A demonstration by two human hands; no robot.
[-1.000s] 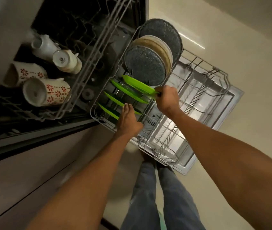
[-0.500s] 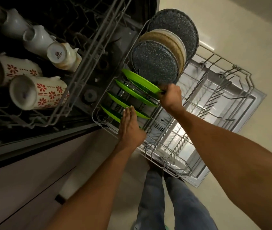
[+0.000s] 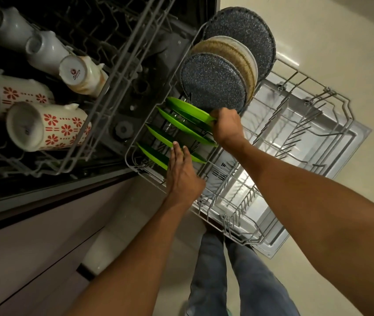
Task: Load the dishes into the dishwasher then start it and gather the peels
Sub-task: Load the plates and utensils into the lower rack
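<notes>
The dishwasher's lower rack is pulled out over the open door. Several green plates stand in its near-left rows. My right hand grips the rim of the farthest green plate, which stands just in front of a dark speckled plate. My left hand lies with straight fingers on the edges of the two nearest green plates. Behind stand a beige plate and a larger speckled plate.
The upper rack on the left holds flowered mugs, a white cup and grey cups. The right half of the lower rack holds no dishes. A cabinet front is at lower left. My legs stand by the door.
The view has drifted closer and to the left. My right hand has seated the farthest green plate deeper between the tines. My left hand stays on the near plates.
</notes>
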